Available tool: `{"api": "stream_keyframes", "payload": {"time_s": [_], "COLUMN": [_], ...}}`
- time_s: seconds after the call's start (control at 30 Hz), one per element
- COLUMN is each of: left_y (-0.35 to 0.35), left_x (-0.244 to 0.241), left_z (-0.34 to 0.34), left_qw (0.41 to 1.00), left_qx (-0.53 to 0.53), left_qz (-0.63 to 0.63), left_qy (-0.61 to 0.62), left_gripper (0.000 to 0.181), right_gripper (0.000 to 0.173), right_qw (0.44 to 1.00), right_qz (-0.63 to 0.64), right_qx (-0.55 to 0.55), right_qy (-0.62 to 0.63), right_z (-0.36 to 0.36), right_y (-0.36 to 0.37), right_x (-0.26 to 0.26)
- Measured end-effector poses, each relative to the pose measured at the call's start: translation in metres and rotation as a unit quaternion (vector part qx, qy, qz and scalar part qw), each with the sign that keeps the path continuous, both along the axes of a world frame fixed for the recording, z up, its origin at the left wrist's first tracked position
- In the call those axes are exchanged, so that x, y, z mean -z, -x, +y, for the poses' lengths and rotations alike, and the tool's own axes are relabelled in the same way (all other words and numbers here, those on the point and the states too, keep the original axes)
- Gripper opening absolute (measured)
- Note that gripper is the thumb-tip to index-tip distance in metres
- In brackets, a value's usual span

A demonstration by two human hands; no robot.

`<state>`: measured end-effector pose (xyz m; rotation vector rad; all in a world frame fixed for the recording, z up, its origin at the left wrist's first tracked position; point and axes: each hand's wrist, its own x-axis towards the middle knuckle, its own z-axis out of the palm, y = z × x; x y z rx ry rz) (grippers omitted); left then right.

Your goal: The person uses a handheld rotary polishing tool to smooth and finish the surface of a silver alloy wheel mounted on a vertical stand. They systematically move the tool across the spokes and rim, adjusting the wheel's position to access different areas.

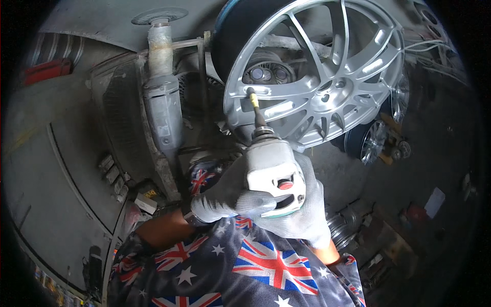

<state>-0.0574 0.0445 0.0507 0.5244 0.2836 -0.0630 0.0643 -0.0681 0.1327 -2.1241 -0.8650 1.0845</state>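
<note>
My left hand point(234, 195), in a grey glove, wraps the near left side of a white die grinder point(270, 161), thumb across its body. Around its right side and underneath curls my gloved right hand point(310, 207). From the collet a shaft with a yellow section runs up to a small dark bit point(251, 91). That tip is at a slot in one spoke of a silver alloy wheel point(284, 90); whether it touches the metal I cannot tell. The wheel stands tilted before me, its dark barrel to the left and its spoked face towards me.
Left of the wheel, a larger power tool point(163, 111) stands upright with a disc point(159, 16) on top. A metal frame point(201, 57) is behind. More alloy wheels point(372, 142) lie at right on the floor. A grey panel point(53, 184) spans the left side.
</note>
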Motion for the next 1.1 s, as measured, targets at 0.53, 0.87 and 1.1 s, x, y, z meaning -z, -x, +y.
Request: {"api": "stream_keyframes", "payload": {"time_s": [0.53,0.87,1.1], "left_y": [-0.013,0.001,0.006], "left_x": [0.023,0.021,0.011], "left_z": [-0.010,-0.011,-0.013], "left_qw": [0.955,0.996,0.996], "left_qx": [-0.091,-0.025,-0.064], "left_qz": [-0.137,-0.080,-0.045], "left_qy": [-0.245,-0.038,-0.052], "left_gripper": [0.057,0.063,0.057], "right_gripper": [0.092,0.089,0.092], "right_qw": [1.000,1.000,1.000], "right_qz": [0.000,0.001,-0.005], "right_qx": [0.019,0.002,-0.003], "right_qy": [-0.010,-0.029,-0.028], "right_z": [-0.008,-0.004,-0.008], "right_y": [0.000,0.010,0.006], "right_x": [0.002,0.010,0.012]}}
